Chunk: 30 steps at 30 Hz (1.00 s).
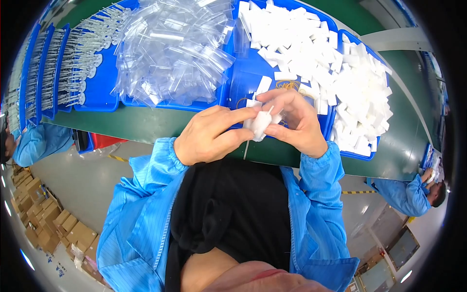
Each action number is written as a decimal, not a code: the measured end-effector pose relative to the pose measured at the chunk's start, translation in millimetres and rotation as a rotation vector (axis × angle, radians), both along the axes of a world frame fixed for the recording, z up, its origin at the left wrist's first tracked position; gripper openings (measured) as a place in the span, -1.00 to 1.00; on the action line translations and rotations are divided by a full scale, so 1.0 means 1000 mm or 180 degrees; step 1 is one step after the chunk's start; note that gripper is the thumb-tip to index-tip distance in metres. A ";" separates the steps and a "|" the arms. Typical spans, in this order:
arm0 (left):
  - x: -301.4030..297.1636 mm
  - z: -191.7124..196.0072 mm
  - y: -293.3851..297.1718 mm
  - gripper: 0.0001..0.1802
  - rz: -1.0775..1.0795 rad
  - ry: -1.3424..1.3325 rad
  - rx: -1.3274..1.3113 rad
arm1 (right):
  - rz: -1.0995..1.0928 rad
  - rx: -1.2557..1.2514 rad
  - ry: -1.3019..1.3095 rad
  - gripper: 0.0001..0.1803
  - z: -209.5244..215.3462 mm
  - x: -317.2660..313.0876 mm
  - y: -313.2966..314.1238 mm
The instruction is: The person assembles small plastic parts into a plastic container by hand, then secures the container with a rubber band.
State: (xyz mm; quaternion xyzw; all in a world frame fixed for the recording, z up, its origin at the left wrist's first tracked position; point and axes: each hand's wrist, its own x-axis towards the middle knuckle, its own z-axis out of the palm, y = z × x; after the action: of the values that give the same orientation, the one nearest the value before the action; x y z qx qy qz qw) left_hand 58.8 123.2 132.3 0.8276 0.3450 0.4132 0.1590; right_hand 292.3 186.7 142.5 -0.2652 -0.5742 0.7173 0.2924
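Note:
Between my two hands is a small white piece (260, 127), rounded at the edges, with a thin white stem sticking up; its exact kind I cannot make out. My left hand (210, 133) closes on its left side with thumb and index finger. From the right, my right hand (302, 124) pinches the same piece between bent fingers and thumb. Just behind the hands, a blue tray (242, 73) bears a heap of white foam-like blocks (292, 39). Tan rubber bands (288, 85) lie at that tray's near side, partly hidden by my fingers.
A pile of clear plastic sleeves (175, 48) fills the tray to the left. Farther left, blue trays hold rows of thin white and grey stemmed parts (73, 68). More white blocks (362, 102) heap at right on the green table (406, 117). Co-workers (406, 192) sit at both sides.

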 end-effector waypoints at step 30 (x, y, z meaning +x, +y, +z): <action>-0.016 -0.001 -0.012 -0.58 0.0722 -0.0302 0.0193 | -0.0705 0.4266 -0.3484 -0.68 -0.013 -0.069 0.046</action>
State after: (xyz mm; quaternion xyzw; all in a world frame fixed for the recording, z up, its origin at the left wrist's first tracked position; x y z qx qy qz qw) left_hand 42.3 111.5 131.2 0.7673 0.4159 0.4774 0.1023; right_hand 223.0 233.0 129.3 -0.3990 -0.9060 -0.0324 0.1379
